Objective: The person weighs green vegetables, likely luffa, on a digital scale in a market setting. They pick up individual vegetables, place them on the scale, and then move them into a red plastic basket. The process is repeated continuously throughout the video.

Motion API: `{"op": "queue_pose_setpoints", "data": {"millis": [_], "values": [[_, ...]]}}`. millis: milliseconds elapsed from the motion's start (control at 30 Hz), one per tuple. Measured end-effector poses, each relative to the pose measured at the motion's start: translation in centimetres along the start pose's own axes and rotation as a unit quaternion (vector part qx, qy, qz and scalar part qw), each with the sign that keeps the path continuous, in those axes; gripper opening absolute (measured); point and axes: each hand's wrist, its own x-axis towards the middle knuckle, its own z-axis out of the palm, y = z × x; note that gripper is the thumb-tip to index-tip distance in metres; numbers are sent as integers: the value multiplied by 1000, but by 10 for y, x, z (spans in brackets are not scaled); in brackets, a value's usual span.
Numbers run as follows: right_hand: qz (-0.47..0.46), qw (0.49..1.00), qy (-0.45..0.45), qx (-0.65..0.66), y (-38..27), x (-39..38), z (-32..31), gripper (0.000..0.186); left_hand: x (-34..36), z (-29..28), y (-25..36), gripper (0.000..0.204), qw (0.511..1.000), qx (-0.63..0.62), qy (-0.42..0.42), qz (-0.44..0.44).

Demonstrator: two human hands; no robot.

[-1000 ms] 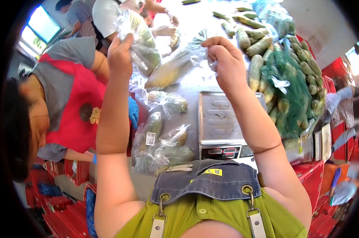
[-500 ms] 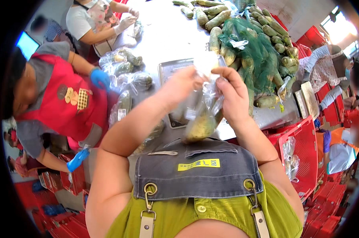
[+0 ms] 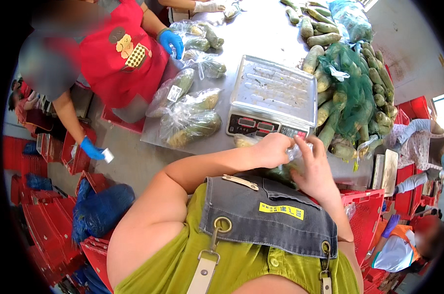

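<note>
Close to my apron, a clear plastic bag (image 3: 296, 152) of green radishes is in my hands, its neck gathered between them. My left hand (image 3: 273, 148) is closed, with thumb and fingertips pinching the gathered plastic. Beside it, my right hand (image 3: 314, 169) also pinches the bag's neck with bent fingers. One pale radish end (image 3: 245, 140) shows beyond my left wrist, and a green radish (image 3: 282, 174) is partly hidden below the hands. Just past my hands stands a digital scale (image 3: 256, 125) with a bare metal pan (image 3: 276, 88), wet and dirt-specked.
Bagged radishes (image 3: 192, 125) lie left of the scale. Loose radishes (image 3: 327, 40) and a green mesh sack (image 3: 347, 81) are heaped at right. A co-worker's blue-gloved hand (image 3: 172, 43) is near the bags; the other glove (image 3: 92, 149) holds a small white label. Red crates (image 3: 359, 215) stand at right.
My hands have come closer together at the bag's neck, and the bag is now lower, away from the scale. The view has swung left, and the co-worker's lower glove now shows a white label.
</note>
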Motion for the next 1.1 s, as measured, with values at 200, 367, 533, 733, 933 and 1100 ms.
{"op": "queue_pose_setpoints", "data": {"millis": [200,367,533,733,933,1100], "values": [[69,963,-106,238,16,10,64,76,-35,8,-19,24,998,-39,21,-35],[53,976,-141,155,17,18,89,62,-73,-51,-31,37,998,-3,-10,-56],[131,961,-70,232,34,16,94,38,-122,-130,-138,49,819,446,268,-241],[226,902,68,360,60,-14,84,29,-169,-109,-199,18,928,197,215,-232],[322,827,204,413,52,-61,48,25,-129,-119,-165,12,866,411,284,-20],[429,792,285,328,39,-104,12,29,-113,-142,-230,15,922,327,186,-86]]}}
